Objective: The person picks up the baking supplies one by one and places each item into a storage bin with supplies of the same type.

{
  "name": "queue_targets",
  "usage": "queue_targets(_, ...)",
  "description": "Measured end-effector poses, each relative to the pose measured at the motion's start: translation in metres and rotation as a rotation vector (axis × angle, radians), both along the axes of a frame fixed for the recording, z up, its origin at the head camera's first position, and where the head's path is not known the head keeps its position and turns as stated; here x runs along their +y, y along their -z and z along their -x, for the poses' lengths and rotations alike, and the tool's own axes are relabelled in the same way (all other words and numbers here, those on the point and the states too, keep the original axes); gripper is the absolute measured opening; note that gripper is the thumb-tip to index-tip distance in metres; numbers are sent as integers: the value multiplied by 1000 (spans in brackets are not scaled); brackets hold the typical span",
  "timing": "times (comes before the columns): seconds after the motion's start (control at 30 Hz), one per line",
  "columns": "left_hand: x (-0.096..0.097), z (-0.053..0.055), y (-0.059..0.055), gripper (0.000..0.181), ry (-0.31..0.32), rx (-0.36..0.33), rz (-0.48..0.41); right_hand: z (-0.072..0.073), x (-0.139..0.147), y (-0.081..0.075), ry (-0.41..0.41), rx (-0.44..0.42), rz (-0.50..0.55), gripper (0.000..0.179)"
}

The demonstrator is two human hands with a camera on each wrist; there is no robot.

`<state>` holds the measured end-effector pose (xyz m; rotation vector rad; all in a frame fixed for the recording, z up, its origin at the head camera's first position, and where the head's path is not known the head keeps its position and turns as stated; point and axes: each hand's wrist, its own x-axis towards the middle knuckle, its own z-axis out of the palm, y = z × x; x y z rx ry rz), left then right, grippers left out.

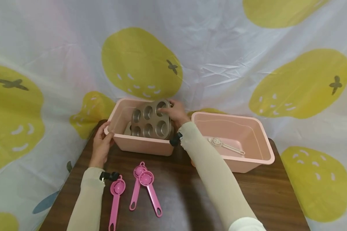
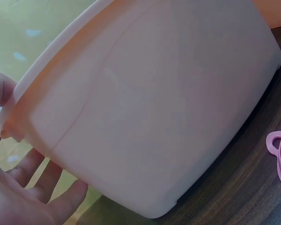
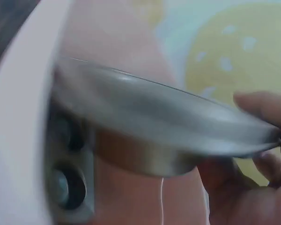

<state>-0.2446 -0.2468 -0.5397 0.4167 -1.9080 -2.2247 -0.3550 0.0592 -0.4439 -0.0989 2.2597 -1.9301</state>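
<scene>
My right hand [image 1: 176, 113] grips the right edge of a metal muffin pan [image 1: 152, 120], thumb on its top face. The pan is tilted inside the left pink bin [image 1: 144, 144], its cups facing me. In the right wrist view the pan's side [image 3: 145, 108] shows blurred, and a second metal piece with round openings [image 3: 68, 187] lies below it in the bin. At the bin's left end, my left hand [image 1: 101, 144] holds the rim corner. The left wrist view shows that hand's fingers [image 2: 47, 180] against the bin's outer wall [image 2: 145, 103].
A second pink bin [image 1: 257, 141] stands to the right, with a cream egg separator [image 1: 228, 147] inside. Three pink egg separators lie on the dark wooden table [image 1: 179, 205]: one by the left wrist [image 1: 115, 199], two crossed [image 1: 151, 192]. A fruit-patterned curtain [image 1: 214, 64] hangs behind.
</scene>
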Motion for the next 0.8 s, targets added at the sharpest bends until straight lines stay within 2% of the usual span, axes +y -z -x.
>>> queue_targets(0.07, 1, -1, 1, 56, 9, -10, 5, -1, -2, 5, -4, -11, 24, 48)
queue_targets(0.23, 3, -3, 3, 56, 18, -20, 10, -2, -2, 18, 16, -51, 100, 45)
queue_targets(0.4, 4, -2, 3, 56, 20, -18, 13, -1, -2, 23, 20, -84, 153, 45)
queue_targets(0.53, 4, -1, 3, 56, 25, -24, 13, -1, -2, 27, 17, -100, 175, 32)
queue_targets(0.7, 4, -2, 3, 56, 23, -32, 12, -1, -3, 31, 10, -134, 116, 18)
queue_targets(0.8, 5, -2, 3, 55, 21, -28, 8, -2, -3, 30, -6, -179, 99, 26)
